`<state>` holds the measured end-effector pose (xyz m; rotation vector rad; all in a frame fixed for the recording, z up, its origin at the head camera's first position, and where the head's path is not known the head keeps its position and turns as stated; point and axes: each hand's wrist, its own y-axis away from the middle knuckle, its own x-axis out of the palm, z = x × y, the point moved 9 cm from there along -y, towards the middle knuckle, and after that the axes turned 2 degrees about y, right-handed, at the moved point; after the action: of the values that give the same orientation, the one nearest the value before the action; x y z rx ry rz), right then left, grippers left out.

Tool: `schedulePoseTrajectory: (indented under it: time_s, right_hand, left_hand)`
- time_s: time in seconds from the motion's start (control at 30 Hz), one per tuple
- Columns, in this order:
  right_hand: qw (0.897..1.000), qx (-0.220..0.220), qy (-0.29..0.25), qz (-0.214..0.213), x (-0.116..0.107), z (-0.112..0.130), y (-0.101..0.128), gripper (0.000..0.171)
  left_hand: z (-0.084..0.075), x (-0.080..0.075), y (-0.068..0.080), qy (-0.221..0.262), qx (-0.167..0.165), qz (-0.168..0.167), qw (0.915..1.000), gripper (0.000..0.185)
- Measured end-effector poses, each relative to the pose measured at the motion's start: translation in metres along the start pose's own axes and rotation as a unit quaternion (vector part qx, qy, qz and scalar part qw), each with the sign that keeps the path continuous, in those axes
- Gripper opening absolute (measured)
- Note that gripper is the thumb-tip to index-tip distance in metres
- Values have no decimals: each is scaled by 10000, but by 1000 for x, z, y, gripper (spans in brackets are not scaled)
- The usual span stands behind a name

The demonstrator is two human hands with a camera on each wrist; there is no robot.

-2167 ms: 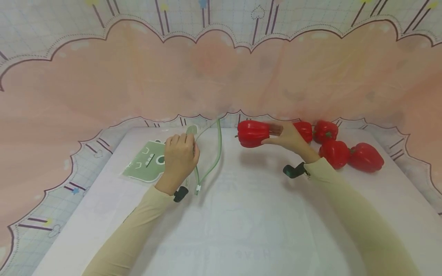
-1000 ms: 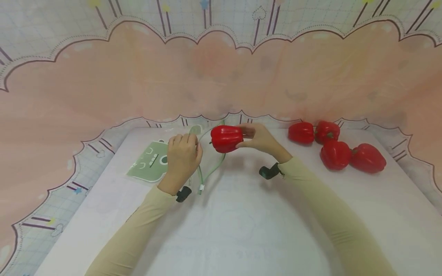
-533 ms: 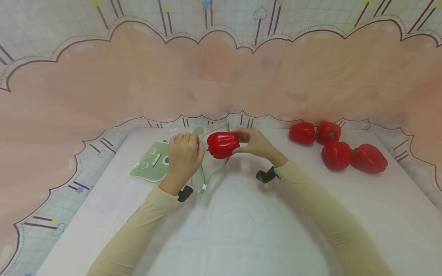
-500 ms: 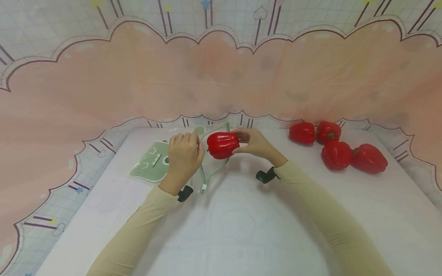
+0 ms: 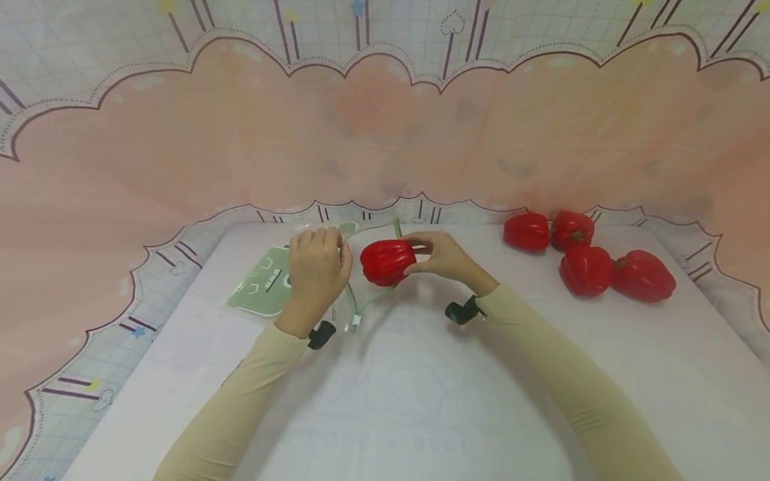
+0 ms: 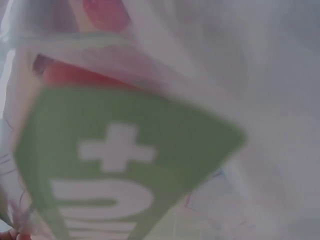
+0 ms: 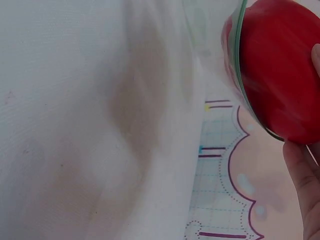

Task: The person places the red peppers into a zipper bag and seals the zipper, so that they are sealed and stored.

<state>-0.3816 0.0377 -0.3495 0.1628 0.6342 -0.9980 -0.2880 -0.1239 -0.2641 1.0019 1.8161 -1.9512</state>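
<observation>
My right hand (image 5: 442, 257) grips a red bell pepper (image 5: 385, 262) by one end, its stem end facing left. In the right wrist view, the green-edged mouth of a clear zip bag (image 7: 240, 75) crosses the bell pepper (image 7: 282, 70), and the pepper's far end shows through the film. My left hand (image 5: 315, 274) pinches the bag's edge, its fingertips mostly hidden in the head view. The bag's green printed side (image 5: 261, 284) spreads left of that hand. Blurred white lettering on the green print (image 6: 120, 150) fills much of the left wrist view.
To the right lie several more red bell peppers, among them a rear one (image 5: 526, 232) and a front one (image 5: 642, 276). The white table (image 5: 385, 394) ends at a patterned cloth backdrop (image 5: 361, 147). A small black wrist camera (image 5: 462, 311) hangs under the right wrist.
My right hand has carried the bell pepper left from near the other peppers to the bag's mouth, then slightly lower toward me. My left hand has barely moved, still holding the bag.
</observation>
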Motion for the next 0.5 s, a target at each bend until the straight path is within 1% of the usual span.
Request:
schedulePoseTrajectory:
  time_s: [0.13, 0.23, 0.5]
  right_hand:
    - [9999, 97, 124, 16, 1, -1, 0, 59]
    - [9997, 77, 231, 15, 2, -1, 1, 58]
    - [9978, 42, 664, 23, 2, -7, 1, 57]
  left_hand:
    - [3, -2, -3, -1, -85, -34, 10000, 10]
    - [5, -4, -4, -18, -129, -48, 9999, 10]
    - [6, -10, -5, -30, -112, -210, 9997, 10]
